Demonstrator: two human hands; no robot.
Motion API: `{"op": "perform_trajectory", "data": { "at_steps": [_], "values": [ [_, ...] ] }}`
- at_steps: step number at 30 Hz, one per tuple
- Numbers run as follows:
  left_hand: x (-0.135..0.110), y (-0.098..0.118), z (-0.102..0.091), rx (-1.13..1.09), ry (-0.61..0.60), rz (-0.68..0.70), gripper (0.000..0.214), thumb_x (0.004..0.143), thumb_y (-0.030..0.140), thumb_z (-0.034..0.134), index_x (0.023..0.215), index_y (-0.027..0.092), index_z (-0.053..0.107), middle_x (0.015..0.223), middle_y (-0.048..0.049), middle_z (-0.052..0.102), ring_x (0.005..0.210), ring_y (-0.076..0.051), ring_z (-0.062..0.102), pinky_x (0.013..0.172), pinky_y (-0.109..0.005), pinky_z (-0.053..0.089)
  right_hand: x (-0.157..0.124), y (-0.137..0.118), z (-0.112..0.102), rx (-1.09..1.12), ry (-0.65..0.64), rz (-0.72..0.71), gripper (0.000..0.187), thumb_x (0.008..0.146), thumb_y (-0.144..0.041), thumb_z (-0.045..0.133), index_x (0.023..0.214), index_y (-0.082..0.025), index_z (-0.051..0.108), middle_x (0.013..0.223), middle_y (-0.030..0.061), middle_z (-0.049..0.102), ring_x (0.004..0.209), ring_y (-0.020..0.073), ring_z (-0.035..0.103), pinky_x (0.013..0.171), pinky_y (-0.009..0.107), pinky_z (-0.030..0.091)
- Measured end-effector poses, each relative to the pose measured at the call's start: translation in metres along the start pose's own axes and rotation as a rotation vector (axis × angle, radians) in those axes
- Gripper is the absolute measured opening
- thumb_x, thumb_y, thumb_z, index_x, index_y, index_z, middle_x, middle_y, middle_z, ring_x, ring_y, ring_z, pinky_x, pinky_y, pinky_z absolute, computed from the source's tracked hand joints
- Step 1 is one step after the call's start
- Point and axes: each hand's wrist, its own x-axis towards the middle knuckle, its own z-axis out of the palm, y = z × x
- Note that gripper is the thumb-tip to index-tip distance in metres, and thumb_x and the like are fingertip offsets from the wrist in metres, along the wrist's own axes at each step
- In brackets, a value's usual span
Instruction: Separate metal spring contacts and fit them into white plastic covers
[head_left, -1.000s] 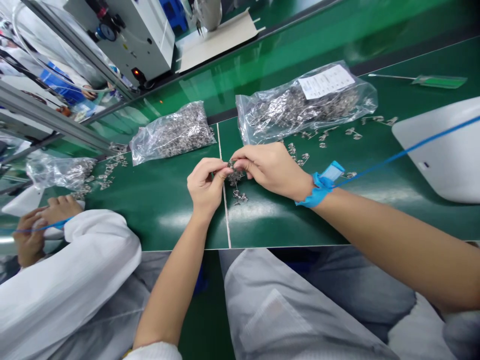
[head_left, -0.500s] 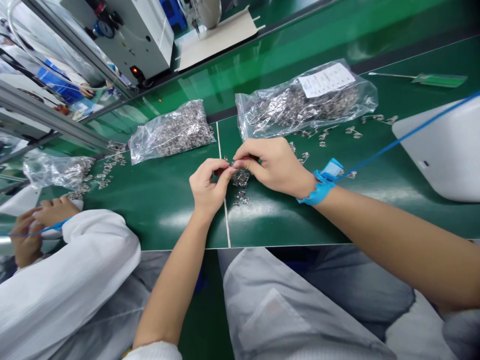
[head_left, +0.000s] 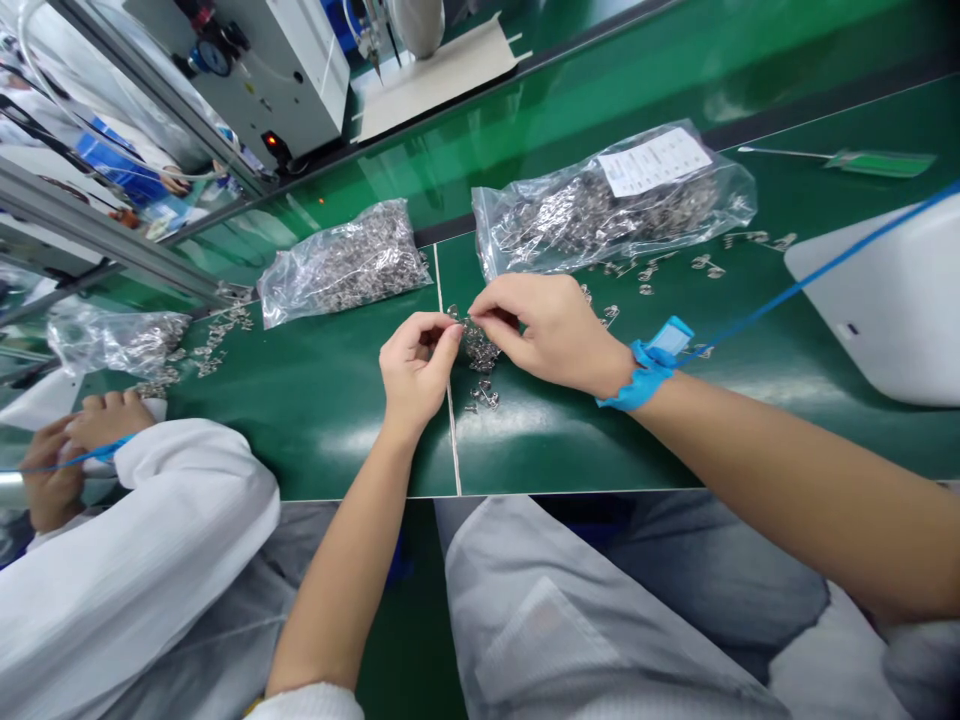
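My left hand (head_left: 420, 365) is closed in a pinch, thumb against forefinger, over the green table; what sits between the tips is too small to make out. Facing it, my right hand (head_left: 551, 330) also pinches, and its fingertips hide anything they hold. A narrow gap parts the two hands. Under and between them lies a heap of small shiny metal pieces (head_left: 480, 350) that look like bent wire springs or clips. A few more loose metal pieces (head_left: 484, 395) lie just nearer to me. A blue strap (head_left: 637, 380) with a cord circles my right wrist.
Clear bags of metal pieces lie behind my hands: one at the left (head_left: 349, 265), one labelled (head_left: 615, 200). A green-handled tool (head_left: 877, 162) and a white container (head_left: 885, 300) are at right. A co-worker's hands (head_left: 90, 440) are at far left; a grey machine (head_left: 262, 80) stands behind.
My fingertips, which met over the heap before, have come slightly apart. My left hand has shifted a little, its thumb tip higher. The bags and the loose pieces lie as before.
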Motion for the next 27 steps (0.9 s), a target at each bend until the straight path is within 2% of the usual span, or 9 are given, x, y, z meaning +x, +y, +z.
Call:
{"op": "perform_trajectory", "data": {
  "at_steps": [5,8,11,16,22,27],
  "values": [
    [0.0034,-0.0077,-0.0001,-0.233,-0.020,-0.198,0.027,0.084,0.046,0.077,0.089,0.021,0.070,0.082,-0.0005,0.070,0.074,-0.011,0.068,0.071,-0.025,0.056,-0.0031,0.0025,0.0023,-0.108,-0.009,-0.072,0.024,0.100,-0.019,0.040,0.092,-0.019,0.063,0.089,0.0079,0.066,0.083,0.0216,0.060,0.074,0.035,0.046],
    [0.0045,-0.0101,0.0000,-0.241,-0.025,-0.204,0.025,0.083,0.044,0.079,0.089,0.021,0.071,0.083,-0.0003,0.069,0.074,-0.011,0.066,0.070,-0.024,0.055,-0.0035,0.0031,0.0017,-0.142,-0.013,-0.074,0.025,0.101,-0.019,0.039,0.093,-0.020,0.062,0.090,0.0088,0.066,0.084,0.0225,0.061,0.073,0.036,0.047],
    [0.0047,-0.0074,-0.0005,-0.136,-0.020,-0.113,0.019,0.086,0.039,0.076,0.089,0.021,0.071,0.083,-0.0003,0.069,0.076,-0.011,0.064,0.071,-0.024,0.052,-0.0037,0.0045,0.0013,-0.170,-0.026,-0.076,0.023,0.100,-0.018,0.040,0.093,-0.019,0.063,0.091,0.0088,0.067,0.085,0.0226,0.061,0.072,0.035,0.047],
    [0.0037,-0.0015,-0.0022,0.101,-0.019,0.122,0.012,0.094,0.031,0.066,0.088,0.021,0.070,0.085,-0.0005,0.068,0.081,-0.012,0.063,0.075,-0.025,0.050,-0.0046,0.0058,0.0021,-0.178,-0.087,-0.071,0.022,0.100,-0.016,0.041,0.094,-0.018,0.063,0.092,0.0086,0.067,0.085,0.0214,0.062,0.072,0.033,0.045],
    [0.0003,-0.0057,-0.0010,0.259,0.047,0.170,0.012,0.097,0.032,0.061,0.094,0.021,0.064,0.084,-0.0001,0.067,0.075,-0.012,0.063,0.070,-0.024,0.049,-0.0055,0.0016,0.0031,-0.248,-0.157,-0.078,0.025,0.102,-0.019,0.039,0.097,-0.015,0.064,0.087,0.0095,0.066,0.080,0.0217,0.061,0.067,0.032,0.040],
    [-0.0004,-0.0054,0.0006,0.480,0.020,0.373,0.015,0.101,0.021,0.051,0.089,0.019,0.060,0.081,-0.0015,0.064,0.076,-0.012,0.060,0.072,-0.025,0.047,-0.0052,0.0009,0.0025,-0.272,-0.134,-0.067,0.024,0.100,-0.017,0.040,0.094,-0.014,0.063,0.083,0.0083,0.064,0.075,0.0204,0.059,0.063,0.031,0.035]
  ]
}}
